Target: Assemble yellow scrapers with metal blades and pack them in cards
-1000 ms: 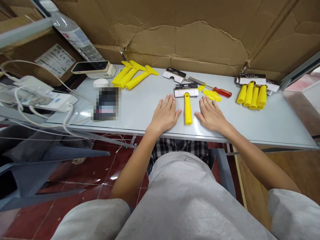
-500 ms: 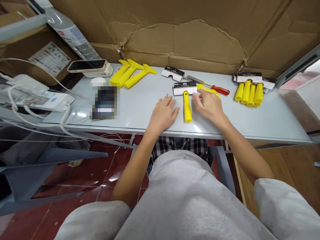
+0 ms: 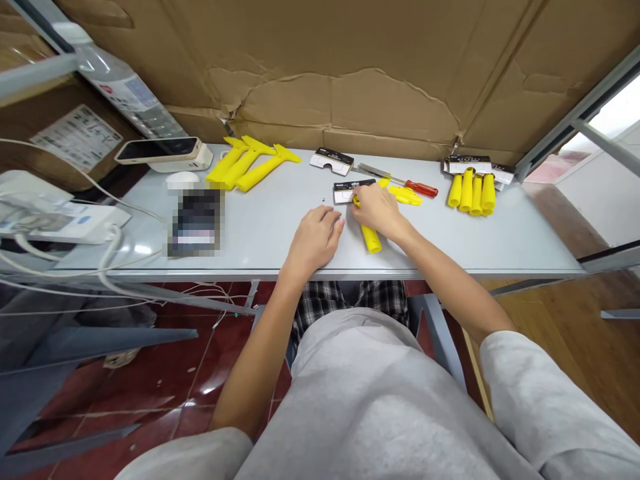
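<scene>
My right hand (image 3: 377, 210) is closed around the upper handle of a yellow scraper (image 3: 371, 240), whose black-and-white card (image 3: 345, 192) lies at its top end. Its fingers cover the spot where card and handle meet. Flat on the tabletop rests my left hand (image 3: 316, 235), holding nothing, just left of the scraper. Beyond my right hand is a yellow plastic piece (image 3: 406, 195), with a red-handled screwdriver (image 3: 421, 188) behind it. A loose black-and-white card (image 3: 331, 161) sits farther back, and a tiny dark bit (image 3: 323, 200) lies near my left fingertips.
Several carded yellow scrapers (image 3: 471, 193) are grouped at the right. Yellow handles (image 3: 257, 172) lie at the back left, near a blurred-out dark object (image 3: 195, 223), a phone (image 3: 157, 148), a power strip (image 3: 80, 223) with cables and a plastic bottle (image 3: 125, 90). Cardboard (image 3: 350, 100) walls the back.
My right hand has moved left from beside the card onto the scraper and gripped it. The scraper's handle has tilted slightly. My left hand stays resting on the table; the view has shifted.
</scene>
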`<state>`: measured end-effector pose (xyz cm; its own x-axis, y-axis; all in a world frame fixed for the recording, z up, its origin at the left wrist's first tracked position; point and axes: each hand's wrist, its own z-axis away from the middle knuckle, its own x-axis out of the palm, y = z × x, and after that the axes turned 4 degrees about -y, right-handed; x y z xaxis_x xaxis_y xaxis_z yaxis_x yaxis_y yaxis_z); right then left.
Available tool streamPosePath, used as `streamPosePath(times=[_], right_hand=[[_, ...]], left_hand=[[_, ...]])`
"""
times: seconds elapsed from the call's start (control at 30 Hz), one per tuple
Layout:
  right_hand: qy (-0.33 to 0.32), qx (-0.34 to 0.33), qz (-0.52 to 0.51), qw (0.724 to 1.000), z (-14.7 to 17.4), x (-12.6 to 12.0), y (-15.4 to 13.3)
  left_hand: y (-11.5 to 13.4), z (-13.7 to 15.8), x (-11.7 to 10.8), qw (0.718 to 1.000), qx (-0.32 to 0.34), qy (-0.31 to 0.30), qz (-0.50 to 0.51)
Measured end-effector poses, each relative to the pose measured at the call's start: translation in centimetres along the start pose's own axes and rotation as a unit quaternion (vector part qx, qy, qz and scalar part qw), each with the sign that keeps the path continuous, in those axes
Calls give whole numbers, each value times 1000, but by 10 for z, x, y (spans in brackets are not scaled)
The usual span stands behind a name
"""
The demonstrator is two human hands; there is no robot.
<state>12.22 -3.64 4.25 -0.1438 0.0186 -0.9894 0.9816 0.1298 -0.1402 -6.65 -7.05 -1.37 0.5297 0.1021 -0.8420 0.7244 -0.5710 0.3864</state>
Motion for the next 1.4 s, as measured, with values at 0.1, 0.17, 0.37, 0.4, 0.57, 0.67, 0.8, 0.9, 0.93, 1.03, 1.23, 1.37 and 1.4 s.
streamPosePath(times=[0.1,0.17,0.37,0.4,0.57,0.67,0.8,0.9,0.93,1.03,1.23,1.37,1.4], right_hand=[[3,-2,3,1000,13,-10,12],[13,14,5,1000,20,-20,29],[106,106,19,988,31,-53,127],[120,129,25,984,31,-59,145],[136,253,72,955,24,-81,227],[134,301,62,942,14,-82,262],[120,334,35,934,2,-77,288],[110,342,31,933,-5,-75,297],[108,345,30,932,-7,-75,300],[100,351,30,931,-12,-74,307],[164,347,22,923,-17,-75,300],[277,291,-10,916,-24,-79,268],[286,268,-13,920,-28,-79,258]], left_hand=[[0,1,0,1000,0,2,3],[-1,1,0,1000,-4,1,8],[-1,2,0,1000,-17,10,24],[-1,2,0,999,-19,13,25],[-3,2,1,1000,-20,16,18],[-4,3,2,1000,-21,15,12],[-4,3,1,1000,-25,11,7],[-3,3,0,1000,-27,12,8],[-3,3,0,999,-28,14,11],[-2,3,-1,999,-32,25,22],[0,5,-3,998,-32,35,39],[-13,-10,-14,996,-48,66,20],[-22,-18,-20,996,-51,73,9]])
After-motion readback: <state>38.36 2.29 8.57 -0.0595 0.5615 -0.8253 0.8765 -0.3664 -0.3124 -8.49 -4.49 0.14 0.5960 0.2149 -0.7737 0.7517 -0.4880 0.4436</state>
